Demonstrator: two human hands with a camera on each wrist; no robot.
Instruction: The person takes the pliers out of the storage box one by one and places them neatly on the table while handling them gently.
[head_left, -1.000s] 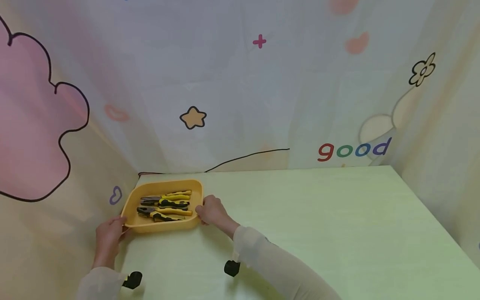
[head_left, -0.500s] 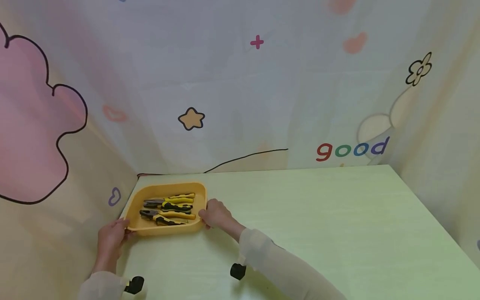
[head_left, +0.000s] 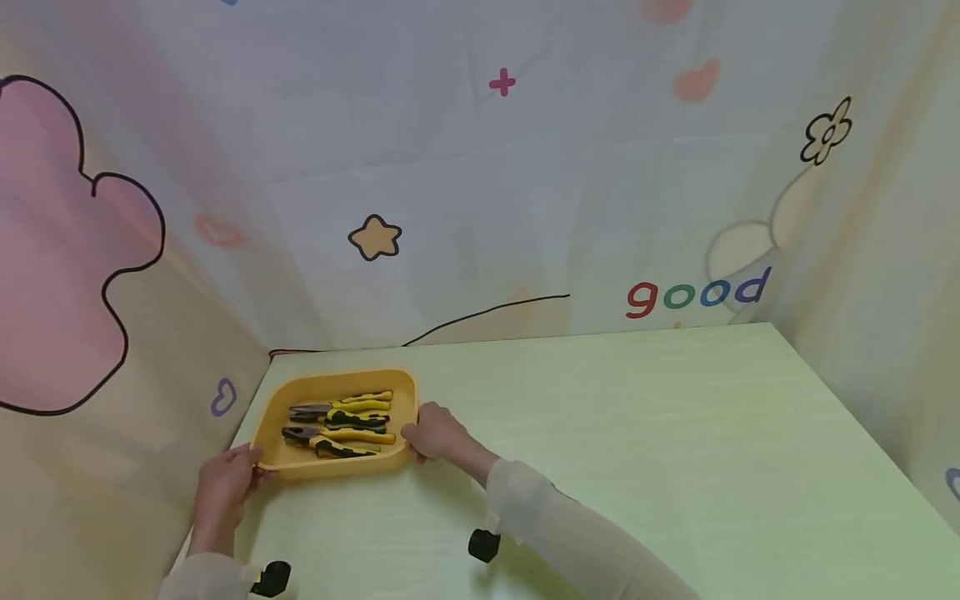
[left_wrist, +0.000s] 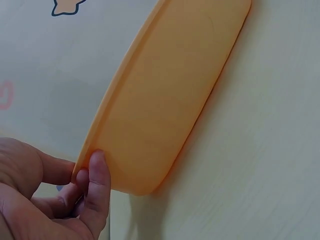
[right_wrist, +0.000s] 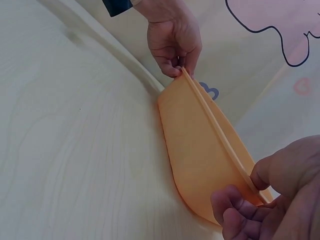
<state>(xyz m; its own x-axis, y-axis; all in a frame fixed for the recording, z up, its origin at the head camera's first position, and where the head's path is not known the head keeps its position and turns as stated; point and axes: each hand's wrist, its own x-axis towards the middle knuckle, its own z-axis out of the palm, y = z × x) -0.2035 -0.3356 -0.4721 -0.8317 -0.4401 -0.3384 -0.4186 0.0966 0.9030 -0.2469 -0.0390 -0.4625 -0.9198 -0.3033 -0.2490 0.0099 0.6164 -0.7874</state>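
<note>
My left hand (head_left: 222, 487) and right hand (head_left: 441, 434) pinch both ends of the yellow plastic tray (head_left: 337, 468) by its rim, at the table (head_left: 637, 433)'s far left; likely stiff, best held there, the pliers (head_left: 358, 419) adding most weight

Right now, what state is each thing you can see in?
Yellow tray: open side up, held at both ends
Pliers: lying in the tray; too small to tell whether their jaws are closed
Left hand: pinching the tray's near left corner
Right hand: gripping the tray's right end
Printed curtain: hanging behind the table
</note>
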